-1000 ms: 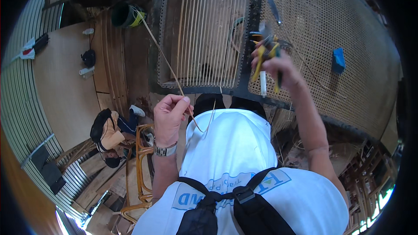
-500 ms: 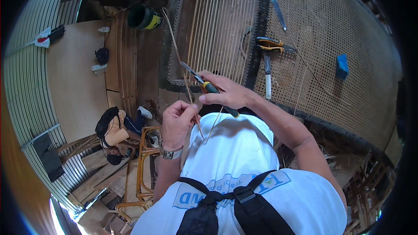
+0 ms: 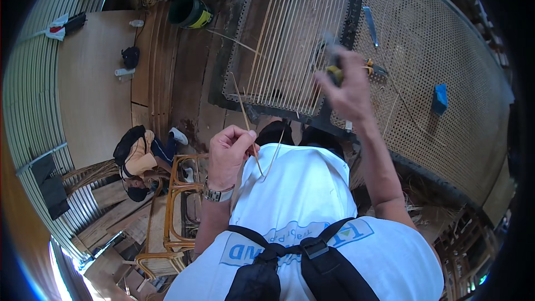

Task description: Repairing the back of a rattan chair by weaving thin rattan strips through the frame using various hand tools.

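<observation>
The left hand pinches a strip; farther off, to the right, the right hand grips blurred snips over the frame.

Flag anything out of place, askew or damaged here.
One thing: a loose pale strip slants across the side rail of the dark frame, apart from the strip in the left hand. It looks odd because it lies out of line with the parallel strands; possibly an offcut. Nothing else clearly stands out.
</observation>
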A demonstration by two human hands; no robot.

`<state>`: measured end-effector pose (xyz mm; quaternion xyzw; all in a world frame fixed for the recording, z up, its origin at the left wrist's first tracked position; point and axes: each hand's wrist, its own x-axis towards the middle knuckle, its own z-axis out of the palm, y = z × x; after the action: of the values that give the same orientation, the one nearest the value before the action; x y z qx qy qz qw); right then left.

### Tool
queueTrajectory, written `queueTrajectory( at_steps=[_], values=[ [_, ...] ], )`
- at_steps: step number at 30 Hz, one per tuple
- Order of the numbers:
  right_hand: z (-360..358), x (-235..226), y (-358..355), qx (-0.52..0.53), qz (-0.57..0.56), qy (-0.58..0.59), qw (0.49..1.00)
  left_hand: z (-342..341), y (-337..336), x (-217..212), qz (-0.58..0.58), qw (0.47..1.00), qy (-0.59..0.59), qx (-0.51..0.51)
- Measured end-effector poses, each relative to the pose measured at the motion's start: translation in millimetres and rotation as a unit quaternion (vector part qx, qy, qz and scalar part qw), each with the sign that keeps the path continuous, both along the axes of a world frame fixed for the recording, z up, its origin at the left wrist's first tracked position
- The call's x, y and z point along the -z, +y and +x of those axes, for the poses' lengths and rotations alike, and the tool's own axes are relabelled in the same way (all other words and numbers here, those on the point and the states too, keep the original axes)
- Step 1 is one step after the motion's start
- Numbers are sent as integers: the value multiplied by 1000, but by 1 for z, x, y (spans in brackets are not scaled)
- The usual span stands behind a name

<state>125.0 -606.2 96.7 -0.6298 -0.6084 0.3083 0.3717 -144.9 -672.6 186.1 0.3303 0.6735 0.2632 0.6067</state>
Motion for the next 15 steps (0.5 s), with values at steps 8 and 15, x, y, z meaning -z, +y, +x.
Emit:
queueTrajectory(
  at_steps=[8, 15],
  values=[
    [190, 120, -23, 203, -50, -478, 853, -2, 20, 5, -4, 996, -92, -10],
    [71, 48, -52, 181, -10, -5, 983, 0, 43, 11, -14, 990, -129, 63]
  ],
)
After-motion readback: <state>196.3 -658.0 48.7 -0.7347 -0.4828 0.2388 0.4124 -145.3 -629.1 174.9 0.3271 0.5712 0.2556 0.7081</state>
